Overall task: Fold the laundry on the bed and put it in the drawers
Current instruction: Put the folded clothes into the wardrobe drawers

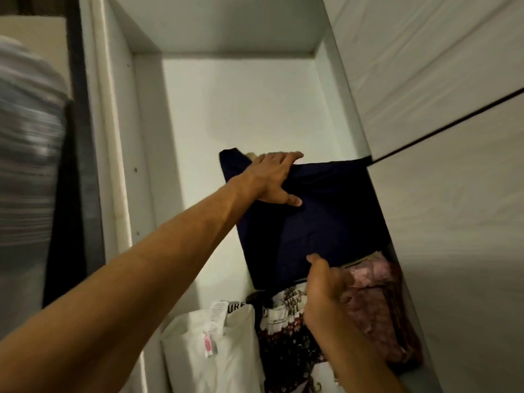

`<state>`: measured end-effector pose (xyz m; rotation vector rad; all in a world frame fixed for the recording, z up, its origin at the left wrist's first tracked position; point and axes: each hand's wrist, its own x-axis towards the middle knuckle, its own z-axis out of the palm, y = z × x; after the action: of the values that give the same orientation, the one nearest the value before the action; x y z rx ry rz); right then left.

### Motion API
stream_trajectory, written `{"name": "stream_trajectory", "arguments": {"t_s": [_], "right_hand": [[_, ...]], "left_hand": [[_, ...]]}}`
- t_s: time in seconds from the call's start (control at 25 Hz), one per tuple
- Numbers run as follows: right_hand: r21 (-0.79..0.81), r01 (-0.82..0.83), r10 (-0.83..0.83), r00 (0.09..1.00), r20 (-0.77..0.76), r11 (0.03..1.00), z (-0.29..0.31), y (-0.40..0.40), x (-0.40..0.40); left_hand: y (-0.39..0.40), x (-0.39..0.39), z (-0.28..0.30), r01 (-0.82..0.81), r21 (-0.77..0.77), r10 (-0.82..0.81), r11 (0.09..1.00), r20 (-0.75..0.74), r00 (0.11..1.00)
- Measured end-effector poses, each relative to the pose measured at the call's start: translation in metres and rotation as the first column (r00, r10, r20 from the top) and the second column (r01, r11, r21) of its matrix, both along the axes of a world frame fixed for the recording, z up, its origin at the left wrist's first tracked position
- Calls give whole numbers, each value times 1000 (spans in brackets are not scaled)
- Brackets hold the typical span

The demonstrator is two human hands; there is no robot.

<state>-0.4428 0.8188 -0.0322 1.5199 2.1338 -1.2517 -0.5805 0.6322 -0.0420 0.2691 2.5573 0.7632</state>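
Folded navy garment (312,219): dark, plain, roughly square, lying flat in the white drawer (241,95) against its right wall, far edge slightly rumpled. Near end of the same drawer: white garment (215,350) with a pink-printed label at left, dark floral-print garment (283,330) in the middle, mauve patterned garment (377,307) at right, the navy piece overlapping their far edges.

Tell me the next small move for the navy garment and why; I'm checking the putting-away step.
Probably lower the navy garment flat onto the drawer floor and let go. The left hand holds its far edge, the right hand its near edge, above the open white space beyond the floral clothes.
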Motion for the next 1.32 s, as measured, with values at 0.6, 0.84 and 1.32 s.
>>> {"name": "stream_trajectory", "arguments": {"t_s": [0.6, 0.84, 1.32], "right_hand": [[445, -895, 852, -240, -465, -9, 145, -386, 175], [20, -899, 829, -413, -377, -438, 112, -547, 416], [-688, -566, 885, -380, -271, -454, 20, -776, 735]], "left_hand": [[-355, 453, 121, -777, 215, 779, 592, -398, 484], [-447, 781, 100, -972, 174, 959, 159, -263, 110], [-538, 1140, 14, -56, 426, 329, -903, 602, -727]]}}
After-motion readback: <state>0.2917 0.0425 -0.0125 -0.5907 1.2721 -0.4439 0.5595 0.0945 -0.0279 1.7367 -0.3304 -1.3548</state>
